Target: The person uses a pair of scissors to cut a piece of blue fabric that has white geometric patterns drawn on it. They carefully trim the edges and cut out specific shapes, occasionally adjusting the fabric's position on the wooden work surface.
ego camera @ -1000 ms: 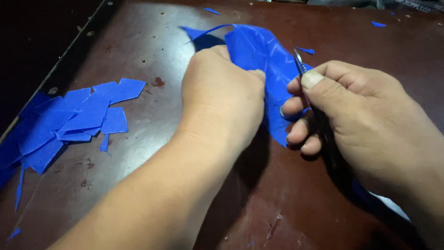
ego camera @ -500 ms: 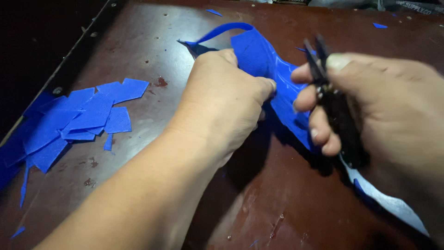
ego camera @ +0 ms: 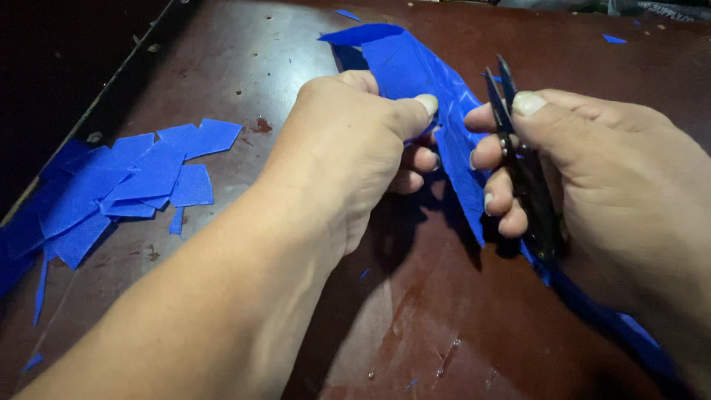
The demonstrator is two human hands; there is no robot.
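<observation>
At frame centre, the left hand (ego camera: 355, 148) pinches a long blue fabric strip (ego camera: 429, 89); the right hand (ego camera: 592, 178) grips small black snips (ego camera: 522, 159). Cut blue pieces (ego camera: 133, 185) pile at left on the brown surface (ego camera: 415, 311); much strip remains uncut.

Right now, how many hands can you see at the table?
2. The left hand pinches the blue fabric strip at centre; the right hand holds black thread snips beside it. None seem hidden.

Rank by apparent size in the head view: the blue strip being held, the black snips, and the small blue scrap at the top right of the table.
1. Blue strip
2. Black snips
3. Small blue scrap, far back, so it may look smaller.
</observation>
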